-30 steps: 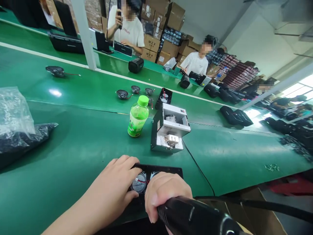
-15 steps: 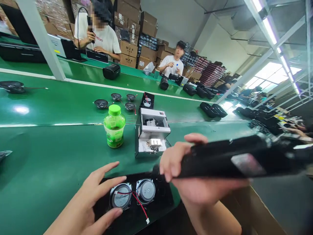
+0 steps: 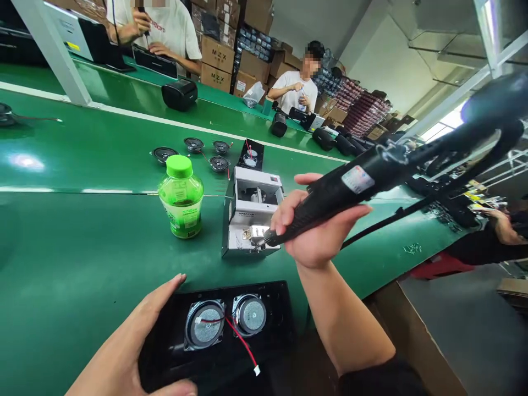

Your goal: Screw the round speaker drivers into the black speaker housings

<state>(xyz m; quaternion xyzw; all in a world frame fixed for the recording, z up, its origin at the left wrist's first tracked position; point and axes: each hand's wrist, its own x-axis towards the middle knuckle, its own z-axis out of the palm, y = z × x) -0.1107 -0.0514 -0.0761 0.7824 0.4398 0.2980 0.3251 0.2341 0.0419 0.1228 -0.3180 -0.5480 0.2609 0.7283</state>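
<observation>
My right hand (image 3: pixel 317 236) is wrapped round a black electric screwdriver (image 3: pixel 322 203), which slants down to the left. Its tip is at the front of a grey and black screw feeder (image 3: pixel 260 213); whether they touch I cannot tell. At the left end of a black speaker panel (image 3: pixel 223 363) lies my left hand (image 3: pixel 124 341), thumb and forefinger spread wide around its edge. Two round speakers, a left one (image 3: pixel 206 333) and a right one (image 3: pixel 252 315), sit magnet-up in the panel. A red and black wire (image 3: pixel 246 342) with a white plug crosses them.
A green-capped bottle (image 3: pixel 181 201) stands left of the feeder. Behind it lie several loose speakers (image 3: pixel 193 145) and a small black box (image 3: pixel 251 155). Two people work across the green bench (image 3: pixel 82 242). The screwdriver's black cable (image 3: pixel 379 220) hangs at right.
My right hand has swung the screwdriver upright somewhat, bringing its tip from above the panel to the feeder. My left hand has shifted outward to the panel's left edge. The view has tilted down.
</observation>
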